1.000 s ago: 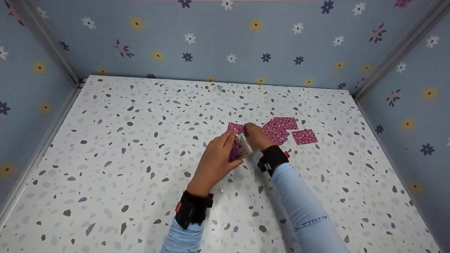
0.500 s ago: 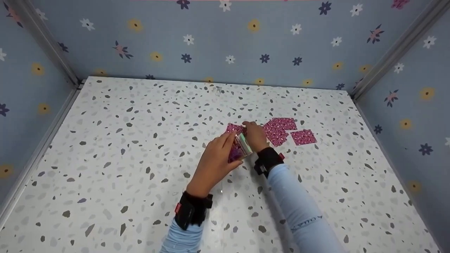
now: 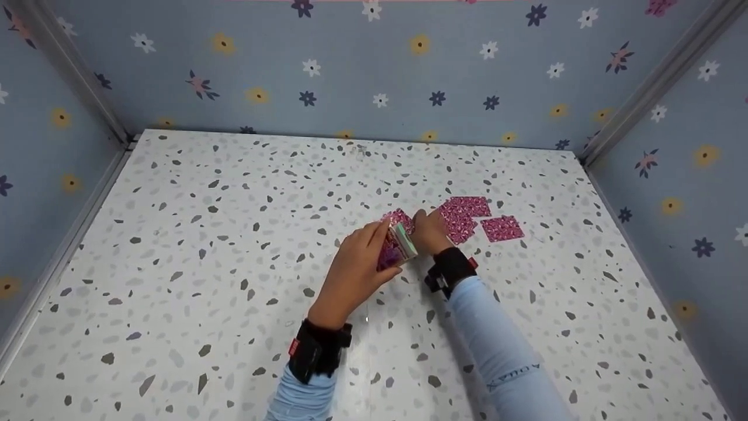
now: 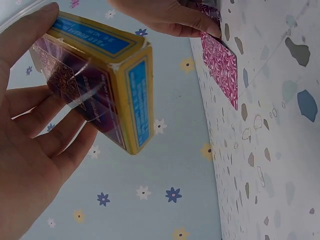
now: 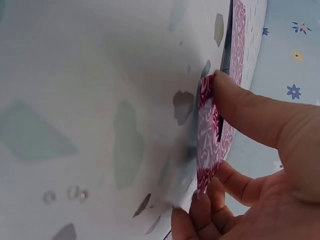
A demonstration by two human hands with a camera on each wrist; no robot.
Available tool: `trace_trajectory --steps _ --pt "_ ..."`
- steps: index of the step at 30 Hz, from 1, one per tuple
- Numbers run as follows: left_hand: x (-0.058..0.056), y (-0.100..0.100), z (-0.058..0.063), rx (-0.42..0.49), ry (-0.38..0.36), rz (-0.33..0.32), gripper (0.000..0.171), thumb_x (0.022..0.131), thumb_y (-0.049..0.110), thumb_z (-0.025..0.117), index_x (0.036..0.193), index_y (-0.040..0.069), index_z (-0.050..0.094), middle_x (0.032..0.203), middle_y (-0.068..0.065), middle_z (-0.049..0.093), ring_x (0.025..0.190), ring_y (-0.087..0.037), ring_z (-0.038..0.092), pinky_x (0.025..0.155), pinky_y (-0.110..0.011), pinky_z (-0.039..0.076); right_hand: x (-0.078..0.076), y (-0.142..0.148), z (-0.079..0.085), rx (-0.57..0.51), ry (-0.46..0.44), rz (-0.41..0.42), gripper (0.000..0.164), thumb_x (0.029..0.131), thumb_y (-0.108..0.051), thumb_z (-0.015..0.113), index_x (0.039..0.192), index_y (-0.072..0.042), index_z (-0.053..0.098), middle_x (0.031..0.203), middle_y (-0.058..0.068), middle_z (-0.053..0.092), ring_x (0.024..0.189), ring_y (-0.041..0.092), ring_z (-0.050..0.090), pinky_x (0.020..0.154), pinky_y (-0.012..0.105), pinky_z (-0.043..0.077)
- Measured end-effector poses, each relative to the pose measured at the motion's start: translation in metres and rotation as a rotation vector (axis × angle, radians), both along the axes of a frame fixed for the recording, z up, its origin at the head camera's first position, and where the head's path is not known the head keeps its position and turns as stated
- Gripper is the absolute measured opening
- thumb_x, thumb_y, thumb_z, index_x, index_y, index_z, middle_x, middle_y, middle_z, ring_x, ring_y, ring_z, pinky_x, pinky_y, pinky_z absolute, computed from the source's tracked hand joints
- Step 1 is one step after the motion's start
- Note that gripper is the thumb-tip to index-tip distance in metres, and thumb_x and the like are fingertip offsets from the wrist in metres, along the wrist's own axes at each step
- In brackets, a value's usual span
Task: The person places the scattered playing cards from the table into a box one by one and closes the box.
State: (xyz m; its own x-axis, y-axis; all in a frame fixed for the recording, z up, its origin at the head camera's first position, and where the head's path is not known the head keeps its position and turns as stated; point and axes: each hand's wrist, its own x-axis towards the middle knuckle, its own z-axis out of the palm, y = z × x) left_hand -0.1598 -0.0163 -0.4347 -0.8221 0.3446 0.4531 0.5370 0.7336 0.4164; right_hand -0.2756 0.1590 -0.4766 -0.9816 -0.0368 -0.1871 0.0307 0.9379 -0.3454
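My left hand grips a card box with yellow edges, blue panels and a purple face, tilted above the table. In the head view its open-looking end, with a green flap, points toward the right hand. My right hand is down at the tabletop and pinches a pink-and-white patterned playing card between thumb and fingers. Another part of the pink cards shows between the two hands. Just right of the right hand lies an overlapping group of playing cards, backs up.
A single playing card lies apart to the right of the group. The white speckled table is bounded by a flowered back wall and side walls.
My right hand went a little left, then back right and nearer along the table; the pink card beside its fingers shifted right with it. The left hand keeps holding the box almost still.
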Motion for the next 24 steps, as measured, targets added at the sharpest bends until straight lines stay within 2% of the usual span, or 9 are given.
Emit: trace_trajectory --steps 5,9,14,18,21,24 --pt "0.001 0.000 0.000 -0.001 0.007 0.004 0.078 0.075 0.035 0.076 0.138 0.002 0.042 0.126 -0.012 0.054 0.113 -0.028 0.055 0.097 -0.042 0.046 0.003 0.002 0.001 -0.086 -0.066 0.011 0.042 0.087 -0.012 0.055 0.119 0.011 0.043 0.117 0.033 0.051 0.113 0.042 0.050 0.099 0.047 0.043" --pt "0.001 -0.001 0.000 0.005 0.012 0.003 0.079 0.076 0.035 0.076 0.139 0.003 0.041 0.126 -0.012 0.054 0.113 -0.028 0.054 0.097 -0.042 0.045 0.007 0.005 0.004 -0.173 -0.078 0.036 0.037 0.085 -0.003 0.053 0.119 0.008 0.043 0.104 0.023 0.058 0.093 0.032 0.057 0.083 0.042 0.049" --pt "0.000 0.000 0.000 0.003 0.015 0.005 0.081 0.075 0.035 0.077 0.140 0.006 0.040 0.126 -0.011 0.053 0.113 -0.027 0.054 0.096 -0.041 0.046 0.013 0.010 0.011 -0.196 -0.043 0.002 0.040 0.080 0.005 0.052 0.120 0.003 0.050 0.093 0.013 0.055 0.076 0.020 0.048 0.065 0.031 0.044" --pt "0.001 -0.001 0.001 -0.002 0.012 0.006 0.081 0.074 0.035 0.077 0.140 0.005 0.041 0.126 -0.011 0.054 0.113 -0.027 0.055 0.097 -0.041 0.046 0.015 0.016 0.016 -0.205 -0.024 -0.028 0.045 0.083 0.005 0.049 0.128 0.003 0.050 0.106 0.019 0.060 0.086 0.025 0.055 0.073 0.033 0.048" --pt "0.001 -0.001 0.001 -0.007 0.017 0.006 0.080 0.074 0.035 0.077 0.139 0.004 0.041 0.126 -0.011 0.054 0.113 -0.027 0.055 0.097 -0.041 0.046 0.016 0.021 0.020 -0.224 0.016 -0.019 0.043 0.085 0.004 0.047 0.128 0.006 0.050 0.122 0.024 0.057 0.107 0.033 0.056 0.091 0.042 0.047" --pt "0.001 -0.001 0.000 -0.010 0.019 0.003 0.080 0.074 0.034 0.077 0.138 0.003 0.042 0.126 -0.011 0.054 0.113 -0.027 0.055 0.098 -0.041 0.045 0.019 0.028 0.024 -0.259 0.058 0.005 0.041 0.084 0.006 0.046 0.126 0.009 0.051 0.122 0.027 0.056 0.114 0.038 0.053 0.096 0.046 0.045"
